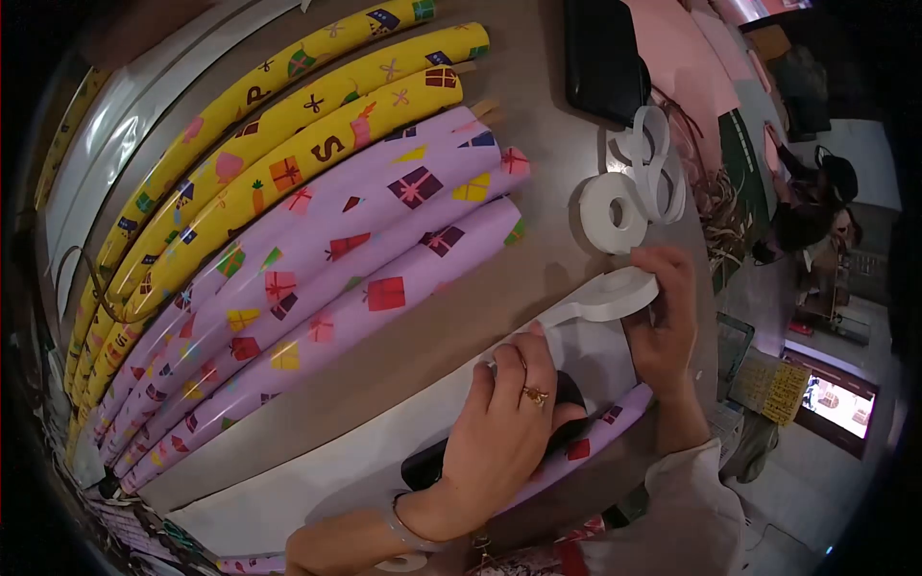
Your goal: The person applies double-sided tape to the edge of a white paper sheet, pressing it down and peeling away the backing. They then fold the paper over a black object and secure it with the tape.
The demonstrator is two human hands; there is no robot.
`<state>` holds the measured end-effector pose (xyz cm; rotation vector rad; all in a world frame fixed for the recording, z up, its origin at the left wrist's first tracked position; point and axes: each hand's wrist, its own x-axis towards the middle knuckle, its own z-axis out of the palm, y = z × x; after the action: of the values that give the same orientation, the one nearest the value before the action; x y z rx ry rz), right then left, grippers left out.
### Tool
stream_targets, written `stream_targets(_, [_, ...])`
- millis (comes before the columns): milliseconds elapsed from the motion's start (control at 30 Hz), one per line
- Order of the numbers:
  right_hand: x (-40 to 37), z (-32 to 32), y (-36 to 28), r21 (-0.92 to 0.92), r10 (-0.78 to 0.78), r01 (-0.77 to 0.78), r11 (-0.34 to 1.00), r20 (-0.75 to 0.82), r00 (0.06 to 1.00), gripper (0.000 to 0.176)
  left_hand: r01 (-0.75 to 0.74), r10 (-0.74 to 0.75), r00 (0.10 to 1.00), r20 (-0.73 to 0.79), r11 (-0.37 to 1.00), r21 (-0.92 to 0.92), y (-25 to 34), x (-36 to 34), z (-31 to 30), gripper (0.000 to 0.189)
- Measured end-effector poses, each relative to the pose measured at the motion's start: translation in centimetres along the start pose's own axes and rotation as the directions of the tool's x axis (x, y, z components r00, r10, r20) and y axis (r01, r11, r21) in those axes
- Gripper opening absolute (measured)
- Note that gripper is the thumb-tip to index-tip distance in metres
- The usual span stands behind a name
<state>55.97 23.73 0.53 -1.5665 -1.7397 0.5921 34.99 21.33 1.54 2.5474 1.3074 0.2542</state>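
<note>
A sheet of lilac wrapping paper lies pale side up [317, 480] in front of me, its patterned side [591, 444] showing along the near edge. My right hand [667, 322] is closed around a roll of white tape [619, 291]. A strip runs from the roll along the sheet's far edge to my left hand [504, 422], which wears a ring and a bracelet. The left fingertips are bent down and press at the strip's end. Under that palm is a long black object [423, 468], mostly hidden, whose kind I cannot tell.
Rolled lilac gift wrap [384, 230] and yellow gift wrap [288, 173] fill the table's left side. Past my right hand are another tape roll [615, 213], a loose white loop [663, 163] and a black case [605, 62]. A person [816, 202] is farther right, near a lit screen [838, 406].
</note>
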Motion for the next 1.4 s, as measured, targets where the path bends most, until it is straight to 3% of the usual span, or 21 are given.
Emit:
stream_targets(900, [0.4, 0.0, 1.0, -0.117, -0.206, 0.201, 0.973, -0.03, 0.978, 0.061, -0.077, 0.077, 0.997, 0.012, 0.995, 0.062, -0.8, 0.5, 0.2, 0.075])
stream_targets(1167, [0.3, 0.2, 1.0, 0.032, -0.066, 0.068, 0.997, -0.058, 0.996, 0.059, -0.044, 0.045, 0.999, -0.01, 0.997, 0.065, -0.6, 0.4, 0.5, 0.075])
stream_targets(1200, [0.2, 0.5, 1.3, 0.156, -0.051, 0.061, 0.986, -0.069, 0.996, 0.061, -0.042, 0.042, 0.999, -0.011, 0.997, 0.066, -0.7, 0.4, 0.4, 0.075])
stream_targets(1400, [0.3, 0.3, 1.3, 0.209, -0.012, 0.014, 0.978, -0.014, 1.0, 0.063, -0.031, 0.032, 0.999, -0.016, 0.998, 0.061, -0.6, 0.4, 0.2, 0.074])
